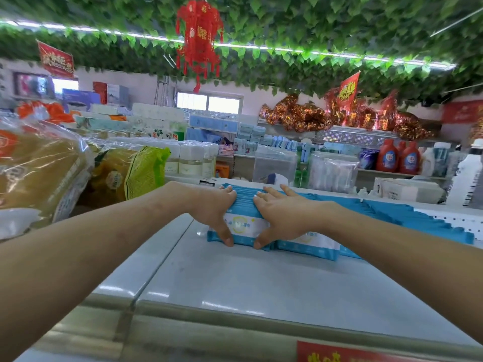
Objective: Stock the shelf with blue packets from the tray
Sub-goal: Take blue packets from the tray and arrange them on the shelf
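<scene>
A row of upright blue packets [245, 226] with white fronts stands on the pale grey shelf top [235, 283]. My left hand [217, 207] grips the left side of this row, fingers over the top edges and thumb down the front packet. My right hand [282, 212] grips the right side the same way, its thumb low on the front. More blue packets [392, 212] run in a long row to the right along the shelf, and one lies at the front [311, 246]. No tray is in view.
Large yellow and orange bags [52, 173] are piled at the left. White bottles [467, 173] and boxes [407, 190] stand at the back right. Further shelves hold tissue packs and red detergent bottles [400, 158]. A red label [347, 354] sits on the front edge.
</scene>
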Tool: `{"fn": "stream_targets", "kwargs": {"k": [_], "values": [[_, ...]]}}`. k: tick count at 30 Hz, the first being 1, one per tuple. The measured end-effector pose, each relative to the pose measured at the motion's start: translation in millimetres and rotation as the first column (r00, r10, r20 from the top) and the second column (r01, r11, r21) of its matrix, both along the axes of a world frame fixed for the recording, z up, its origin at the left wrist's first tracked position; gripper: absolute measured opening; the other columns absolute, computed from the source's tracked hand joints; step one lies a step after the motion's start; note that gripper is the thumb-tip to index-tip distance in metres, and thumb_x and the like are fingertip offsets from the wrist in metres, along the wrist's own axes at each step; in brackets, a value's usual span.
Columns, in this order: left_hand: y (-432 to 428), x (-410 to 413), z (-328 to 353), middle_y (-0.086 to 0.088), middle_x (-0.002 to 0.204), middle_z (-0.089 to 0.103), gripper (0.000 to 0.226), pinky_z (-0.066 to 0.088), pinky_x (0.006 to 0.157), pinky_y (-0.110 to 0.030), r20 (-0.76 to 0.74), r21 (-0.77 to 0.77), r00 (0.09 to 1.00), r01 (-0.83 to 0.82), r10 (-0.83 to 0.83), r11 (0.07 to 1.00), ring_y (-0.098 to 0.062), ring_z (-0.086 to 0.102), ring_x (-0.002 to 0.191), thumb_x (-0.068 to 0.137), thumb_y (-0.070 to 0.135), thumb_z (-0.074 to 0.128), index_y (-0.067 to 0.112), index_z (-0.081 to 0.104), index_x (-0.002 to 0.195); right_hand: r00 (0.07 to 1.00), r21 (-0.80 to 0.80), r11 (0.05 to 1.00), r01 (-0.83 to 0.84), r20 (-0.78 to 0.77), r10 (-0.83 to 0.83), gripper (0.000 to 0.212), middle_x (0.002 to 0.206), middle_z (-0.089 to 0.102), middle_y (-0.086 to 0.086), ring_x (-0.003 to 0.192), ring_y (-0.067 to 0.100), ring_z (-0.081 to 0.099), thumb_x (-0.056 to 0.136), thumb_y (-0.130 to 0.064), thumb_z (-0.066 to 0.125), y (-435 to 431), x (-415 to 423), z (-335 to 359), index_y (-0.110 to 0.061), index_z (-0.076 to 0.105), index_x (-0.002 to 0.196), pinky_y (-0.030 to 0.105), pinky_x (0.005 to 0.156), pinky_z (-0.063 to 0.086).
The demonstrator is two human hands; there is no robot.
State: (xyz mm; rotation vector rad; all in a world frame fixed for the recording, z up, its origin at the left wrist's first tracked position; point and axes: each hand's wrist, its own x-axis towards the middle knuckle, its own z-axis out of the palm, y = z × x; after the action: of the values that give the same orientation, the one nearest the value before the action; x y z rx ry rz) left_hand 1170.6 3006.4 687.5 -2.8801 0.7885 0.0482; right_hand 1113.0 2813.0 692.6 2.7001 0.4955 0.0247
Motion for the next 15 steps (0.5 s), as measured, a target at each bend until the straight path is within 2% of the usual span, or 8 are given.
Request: {"fn": "stream_targets", "kwargs": {"k": [3, 8, 11, 13, 15], "values": [[-3, 5, 0, -0.009, 0.167, 0.022, 0.133, 0.031, 0.124, -0.044, 0.011, -0.023, 1.000, -0.012, 0.013, 1.000, -0.027, 0.033, 0.148, 0.067, 0.071, 0.082, 0.010, 0.012, 0.162, 0.999, -0.001, 1.000, 0.000, 0.050, 0.000, 0.107, 0.167, 0.021, 0.012, 0.158, 0.030, 0.004, 0.082, -0.074, 0.064, 4, 10, -1, -0.008, 0.026, 0.156, 0.056, 0.126, -0.003], [-4, 4, -3, -0.009, 0.166, 0.023, 0.131, 0.031, 0.124, -0.043, 0.026, -0.082, 1.000, 0.007, -0.004, 0.997, -0.027, 0.033, 0.148, 0.067, 0.066, 0.086, 0.010, 0.013, 0.161, 0.997, -0.012, 1.000, 0.008, 0.074, -0.007, 0.106, 0.166, 0.026, 0.013, 0.157, 0.030, 0.009, 0.079, -0.073, 0.068, 8, 13, -1, -0.008, 0.031, 0.154, 0.055, 0.126, 0.000], [5, -1, -2, -0.007, 0.170, 0.013, 0.137, 0.023, 0.127, -0.037, 0.018, -0.156, 1.000, 0.020, -0.018, 0.988, -0.024, 0.023, 0.153, 0.068, 0.063, 0.087, 0.011, 0.003, 0.163, 0.997, 0.024, 1.000, 0.002, 0.078, -0.004, 0.107, 0.165, 0.028, 0.010, 0.157, 0.030, 0.010, 0.076, -0.074, 0.070, 5, 8, 0, -0.009, 0.031, 0.153, 0.054, 0.127, 0.002], [17, -3, 1, -0.002, 0.173, 0.007, 0.142, 0.024, 0.127, -0.037, -0.035, -0.242, 0.999, -0.023, 0.015, 0.970, -0.022, 0.023, 0.154, 0.067, 0.063, 0.088, 0.015, -0.006, 0.163, 0.996, 0.054, 0.999, -0.003, 0.091, -0.002, 0.109, 0.164, 0.028, 0.008, 0.156, 0.029, 0.011, 0.075, -0.075, 0.070, -1, 3, 1, -0.011, 0.030, 0.154, 0.053, 0.127, 0.003], [30, -2, 3, 0.000, 0.171, 0.017, 0.145, 0.032, 0.123, -0.039, -0.113, -0.348, 0.992, -0.091, 0.055, 0.933, -0.021, 0.032, 0.150, 0.066, 0.061, 0.090, 0.020, -0.011, 0.163, 0.995, 0.086, 0.996, -0.008, 0.102, -0.001, 0.112, 0.165, 0.026, 0.006, 0.156, 0.027, 0.010, 0.075, -0.078, 0.068, -7, -1, 0, -0.012, 0.028, 0.155, 0.052, 0.128, 0.004]]}}
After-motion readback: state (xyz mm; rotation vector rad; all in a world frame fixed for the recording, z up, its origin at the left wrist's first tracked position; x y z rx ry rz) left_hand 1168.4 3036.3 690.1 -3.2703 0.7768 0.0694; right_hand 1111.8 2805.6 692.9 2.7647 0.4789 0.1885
